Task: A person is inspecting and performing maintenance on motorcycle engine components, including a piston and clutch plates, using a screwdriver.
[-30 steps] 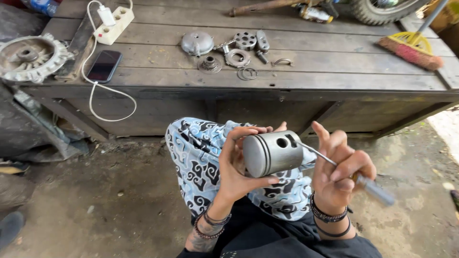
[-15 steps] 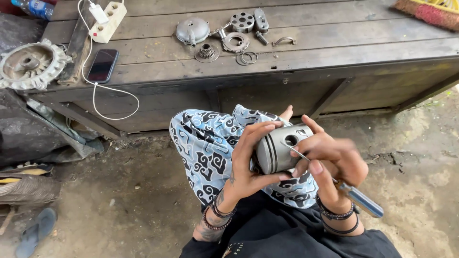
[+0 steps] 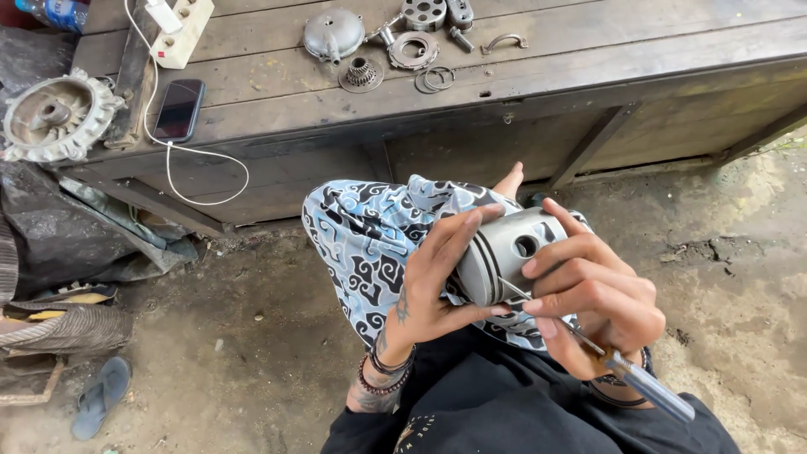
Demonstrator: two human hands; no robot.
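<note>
gripping a grey piston [image 3: 504, 252], the left hand [image 3: 433, 277] is curled around it while a screwdriver [image 3: 622, 370] is pinched by the right hand [image 3: 597, 303].

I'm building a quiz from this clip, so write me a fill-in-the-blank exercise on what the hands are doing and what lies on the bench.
1. The left hand grips a grey metal ____ with grooves around it.
2. The right hand holds a thin ____ against the grooves.
3. The phone on the wooden bench is plugged in by a ____ cable.

Missing words: piston; screwdriver; white
</note>
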